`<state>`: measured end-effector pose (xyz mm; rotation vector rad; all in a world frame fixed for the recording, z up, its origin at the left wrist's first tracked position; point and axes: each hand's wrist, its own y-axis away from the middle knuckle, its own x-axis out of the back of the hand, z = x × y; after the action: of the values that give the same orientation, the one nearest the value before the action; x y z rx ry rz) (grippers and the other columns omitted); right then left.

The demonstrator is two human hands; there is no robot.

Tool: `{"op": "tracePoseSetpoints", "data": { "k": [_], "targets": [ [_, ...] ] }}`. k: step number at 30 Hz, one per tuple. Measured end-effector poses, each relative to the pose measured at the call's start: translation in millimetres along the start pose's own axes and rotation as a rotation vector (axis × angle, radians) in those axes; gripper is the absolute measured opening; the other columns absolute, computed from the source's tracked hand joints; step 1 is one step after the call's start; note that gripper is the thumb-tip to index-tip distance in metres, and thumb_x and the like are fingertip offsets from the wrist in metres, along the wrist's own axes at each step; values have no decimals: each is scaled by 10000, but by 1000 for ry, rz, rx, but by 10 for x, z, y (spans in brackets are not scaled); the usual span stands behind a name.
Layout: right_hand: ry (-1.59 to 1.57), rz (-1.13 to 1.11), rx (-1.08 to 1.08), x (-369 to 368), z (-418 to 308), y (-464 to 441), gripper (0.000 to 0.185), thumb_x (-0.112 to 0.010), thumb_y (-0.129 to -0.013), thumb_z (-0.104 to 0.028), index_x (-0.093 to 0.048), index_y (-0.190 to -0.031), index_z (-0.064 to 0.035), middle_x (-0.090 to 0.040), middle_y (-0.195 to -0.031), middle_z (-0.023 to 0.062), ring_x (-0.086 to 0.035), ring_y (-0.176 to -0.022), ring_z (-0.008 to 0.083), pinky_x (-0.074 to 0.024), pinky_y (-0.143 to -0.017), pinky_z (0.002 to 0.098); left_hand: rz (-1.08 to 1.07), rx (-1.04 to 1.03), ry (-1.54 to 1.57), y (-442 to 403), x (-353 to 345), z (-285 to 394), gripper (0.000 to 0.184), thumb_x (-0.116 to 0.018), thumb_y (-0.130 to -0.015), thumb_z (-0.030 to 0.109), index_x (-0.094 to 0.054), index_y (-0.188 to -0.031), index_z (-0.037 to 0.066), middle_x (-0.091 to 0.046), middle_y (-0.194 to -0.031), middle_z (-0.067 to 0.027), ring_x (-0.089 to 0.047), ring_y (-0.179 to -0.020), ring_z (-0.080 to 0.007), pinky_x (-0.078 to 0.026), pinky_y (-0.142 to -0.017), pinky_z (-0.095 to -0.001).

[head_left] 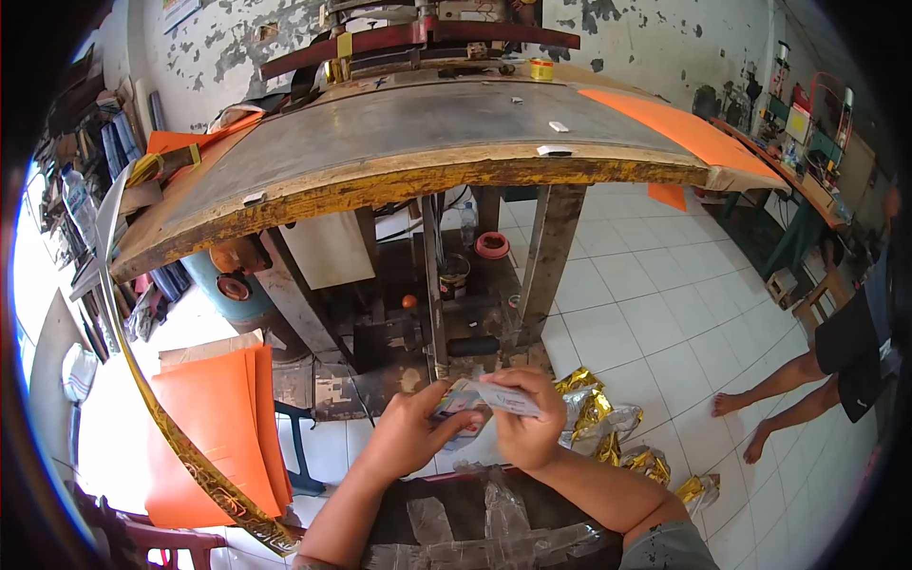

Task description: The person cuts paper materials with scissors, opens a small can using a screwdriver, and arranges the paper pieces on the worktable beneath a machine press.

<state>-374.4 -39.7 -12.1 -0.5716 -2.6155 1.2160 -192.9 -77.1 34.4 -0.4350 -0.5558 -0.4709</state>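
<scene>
Both of my hands meet low in front of the worktable, above a dark surface patched with clear tape (427, 521). My left hand (410, 429) is closed around a small printed packet (460, 399) with bluish colours; its exact kind is unclear. In my right hand (528, 429), a white printed card (513, 399) is pinched between thumb and fingers, its lower edge close to the packet. Whether the card and the packet are joined cannot be made out. Fingertips of both hands nearly touch.
A metal-topped worktable (380, 142) with a wooden edge stands ahead. Orange sheets (209, 437) are stacked at left, beside a long gold foil strip (180, 432). Crumpled gold foil (594, 408) lies on the tiled floor. At right, another person's bare legs (784, 389) show.
</scene>
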Motion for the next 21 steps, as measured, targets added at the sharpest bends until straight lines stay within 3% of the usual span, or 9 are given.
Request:
{"op": "tracePoseSetpoints", "data": {
  "k": [1, 3, 7, 12, 15, 18, 21],
  "targets": [
    [39, 7, -44, 31, -21, -16, 184, -698, -940, 28, -589, -1088, 26, -664, -993, 130, -662, -907, 170, -532, -798, 304, -20, 30, 56, -18, -40, -5, 380, -823, -885, 304, -705, -1075, -3, -700, -738, -175, -680, -594, -272, -525, -584, -370],
    [-4, 84, -65, 40, -10, -26, 168, -706, -940, 6, -623, -1083, 30, -678, -953, 122, -661, -864, 173, -523, -768, 290, -5, 51, 182, -52, -100, -42, 305, -790, -927, 272, -712, -988, -16, -700, -732, -170, -619, -564, -166, -501, -568, -345],
    [-98, 161, -84, 34, 61, 1, 164, -700, -979, -67, -629, -1086, 35, -646, -917, 100, -623, -833, 141, -493, -752, 267, -42, 9, 181, -46, -91, -29, 259, -746, -966, 235, -687, -971, -17, -684, -715, -155, -598, -565, -154, -493, -561, -350],
    [-160, 175, -97, 34, 74, -20, 152, -664, -1001, -59, -604, -1111, 26, -619, -1005, 104, -598, -832, 138, -485, -765, 265, -68, -16, 185, -47, -163, -105, 246, -715, -988, 217, -655, -952, -19, -681, -751, -158, -646, -625, -182, -500, -571, -367],
    [-136, 174, -81, 25, 84, -20, 155, -657, -1003, -52, -598, -1124, 24, -618, -1015, 108, -599, -841, 137, -487, -765, 266, -126, 70, 141, -61, -69, 50, 251, -733, -976, 222, -664, -996, -18, -709, -809, -153, -664, -667, -190, -521, -608, -355],
    [-145, 182, -87, 38, 56, -37, 168, -658, -1000, -46, -593, -1141, 21, -618, -1013, 107, -603, -859, 138, -492, -774, 269, -120, -60, 235, -53, -145, -1, 286, -763, -954, 238, -670, -1057, -12, -731, -833, -140, -688, -703, -168, -540, -647, -336],
    [-250, 188, -59, -19, 23, -51, 176, -668, -992, -42, -604, -1145, 19, -620, -1018, 106, -617, -894, 143, -498, -795, 268, -62, -31, 234, -70, -169, -69, 333, -782, -937, 250, -665, -1114, -7, -745, -863, -143, -710, -734, -170, -548, -672, -327]
  ]
}}
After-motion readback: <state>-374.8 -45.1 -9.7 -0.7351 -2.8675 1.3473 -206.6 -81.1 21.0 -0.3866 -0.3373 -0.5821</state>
